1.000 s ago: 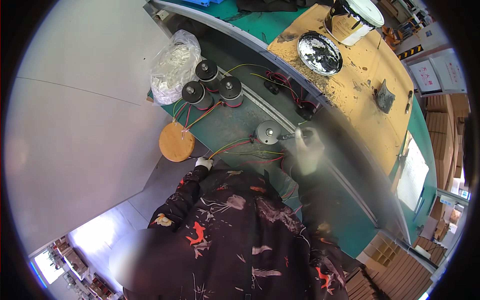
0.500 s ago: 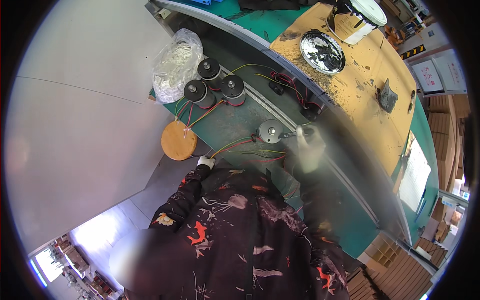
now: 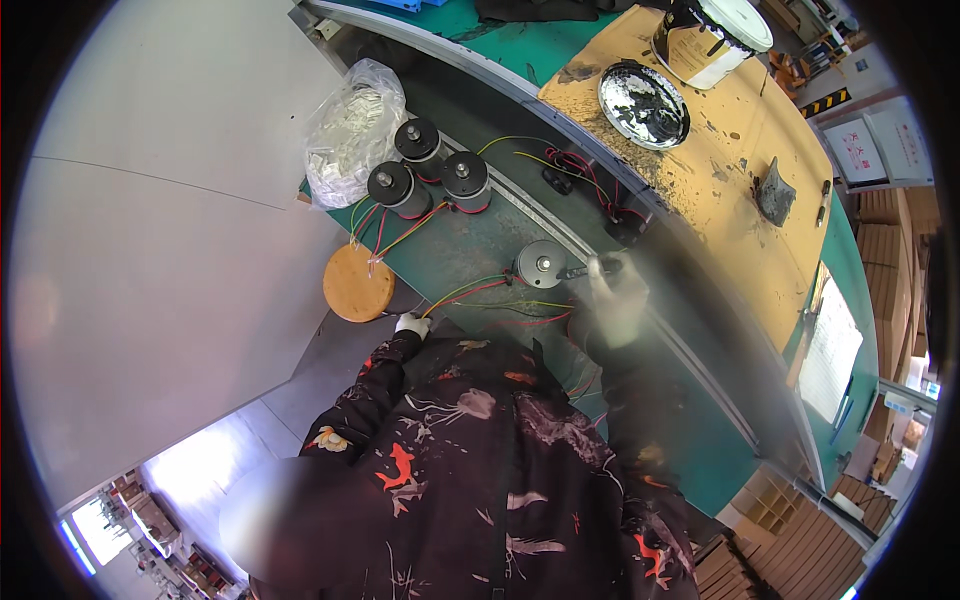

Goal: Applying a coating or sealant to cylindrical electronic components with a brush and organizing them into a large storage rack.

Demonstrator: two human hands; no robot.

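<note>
A round grey motor [image 3: 541, 264] with a short central shaft stands upright on the green bench in front of me. My right hand [image 3: 617, 305], in a white glove and partly blurred, is closed on a thin dark tool [image 3: 572, 272], its exact kind unclear. The tool's tip meets the motor's right edge. Yellow and red wires [image 3: 462, 291] run from the motor's left side to my left hand [image 3: 412, 324], also white-gloved, which is closed on their ends at the bench edge. More yellow and red wires [image 3: 535, 322] lie below the motor.
Several black-topped motors [image 3: 467, 174] with trailing wires stand at the far left beside a clear plastic bag [image 3: 355, 130] of small pale pieces. A round wooden stool [image 3: 357, 284] is below them. On the raised shelf sit a black-smeared lid [image 3: 645, 104] and a paint bucket [image 3: 710, 45].
My right hand and the tool have shifted very slightly at the motor's right edge. The left hand stays where it was.
</note>
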